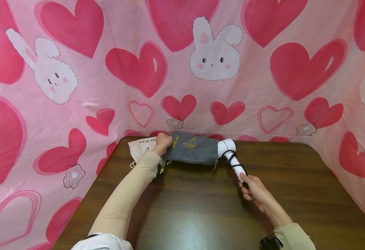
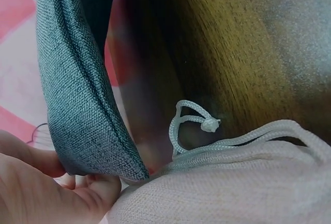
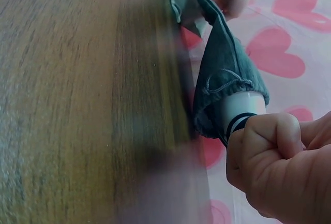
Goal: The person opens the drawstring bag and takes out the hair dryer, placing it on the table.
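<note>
A white hair dryer [image 1: 229,146] has its black cord [image 1: 232,158] wound round the handle. My right hand [image 1: 256,191] grips that handle near its lower end. The dryer's nozzle end sits inside the mouth of a dark grey drawstring bag [image 1: 198,151], which hides it. At the bag's far left end, my left hand [image 1: 163,143] pinches a bottom corner, also plain in the left wrist view, where thumb and fingers hold the grey cloth [image 2: 85,100]. A cream drawstring bag [image 1: 137,149] printed with hair dryer lettering lies beside and partly behind the left hand.
The brown wooden table [image 1: 198,201] has its back edge close behind the bags. A pink curtain [image 1: 248,93] with hearts and rabbits hangs behind and at both sides. White drawcords [image 2: 209,125] of the cream bag trail onto the table.
</note>
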Demonstrator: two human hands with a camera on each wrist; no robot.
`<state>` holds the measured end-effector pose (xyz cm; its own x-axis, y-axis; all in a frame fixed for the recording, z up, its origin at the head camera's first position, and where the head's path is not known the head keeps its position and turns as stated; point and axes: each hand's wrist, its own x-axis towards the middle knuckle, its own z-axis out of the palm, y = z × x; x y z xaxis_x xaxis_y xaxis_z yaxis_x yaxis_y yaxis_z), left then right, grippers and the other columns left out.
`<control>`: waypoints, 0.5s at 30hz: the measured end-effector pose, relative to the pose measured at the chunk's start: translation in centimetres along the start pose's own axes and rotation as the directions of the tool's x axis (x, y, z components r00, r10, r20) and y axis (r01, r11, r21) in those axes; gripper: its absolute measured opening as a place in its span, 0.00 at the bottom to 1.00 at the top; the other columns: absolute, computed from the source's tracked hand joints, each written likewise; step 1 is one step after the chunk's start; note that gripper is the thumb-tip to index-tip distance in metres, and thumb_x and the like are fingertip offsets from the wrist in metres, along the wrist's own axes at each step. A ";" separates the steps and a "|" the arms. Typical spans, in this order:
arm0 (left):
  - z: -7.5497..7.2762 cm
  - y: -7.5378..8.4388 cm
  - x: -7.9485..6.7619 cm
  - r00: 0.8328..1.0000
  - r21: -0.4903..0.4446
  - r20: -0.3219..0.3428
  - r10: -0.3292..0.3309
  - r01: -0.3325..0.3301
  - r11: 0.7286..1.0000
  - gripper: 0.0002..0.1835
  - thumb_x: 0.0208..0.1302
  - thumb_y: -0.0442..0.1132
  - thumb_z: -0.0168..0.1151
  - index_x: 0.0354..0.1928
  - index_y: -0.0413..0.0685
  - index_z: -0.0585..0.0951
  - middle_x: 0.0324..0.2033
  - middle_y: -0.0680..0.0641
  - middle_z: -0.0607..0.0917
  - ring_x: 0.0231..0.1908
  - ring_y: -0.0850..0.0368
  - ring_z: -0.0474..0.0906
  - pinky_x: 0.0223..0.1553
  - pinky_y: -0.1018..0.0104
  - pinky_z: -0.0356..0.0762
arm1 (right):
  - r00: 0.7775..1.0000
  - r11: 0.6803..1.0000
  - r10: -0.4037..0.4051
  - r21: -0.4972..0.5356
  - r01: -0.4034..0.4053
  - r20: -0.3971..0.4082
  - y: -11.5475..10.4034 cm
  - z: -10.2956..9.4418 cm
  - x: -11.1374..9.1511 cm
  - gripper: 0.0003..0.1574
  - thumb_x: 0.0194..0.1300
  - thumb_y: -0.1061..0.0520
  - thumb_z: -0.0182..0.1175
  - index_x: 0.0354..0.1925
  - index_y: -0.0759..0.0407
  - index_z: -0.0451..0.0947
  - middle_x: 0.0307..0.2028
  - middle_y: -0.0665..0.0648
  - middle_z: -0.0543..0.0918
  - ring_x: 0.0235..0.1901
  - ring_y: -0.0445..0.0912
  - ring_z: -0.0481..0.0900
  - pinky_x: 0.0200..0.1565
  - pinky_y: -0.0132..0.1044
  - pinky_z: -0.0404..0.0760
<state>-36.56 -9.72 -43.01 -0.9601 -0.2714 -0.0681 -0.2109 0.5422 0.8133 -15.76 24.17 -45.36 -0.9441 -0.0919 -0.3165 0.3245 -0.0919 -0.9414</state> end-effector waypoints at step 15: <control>0.1 -0.1 1.0 1.000 -0.010 -0.014 0.003 -0.003 1.000 0.21 0.65 0.30 0.50 0.13 0.46 0.60 0.14 0.50 0.59 0.27 0.49 0.61 0.28 0.60 0.59 | 0.997 1.000 -0.016 0.018 0.018 -0.071 -0.1 0.0 -0.1 0.21 0.88 0.50 0.42 0.50 0.69 0.63 0.30 0.51 0.71 0.18 0.34 0.57 0.19 0.26 0.57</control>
<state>-37.49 -9.98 -43.24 -0.9579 -0.2812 -0.0575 -0.2062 0.5347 0.8195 -15.68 24.21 -45.22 -0.9510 -0.0197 -0.3087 0.3089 -0.1116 -0.9445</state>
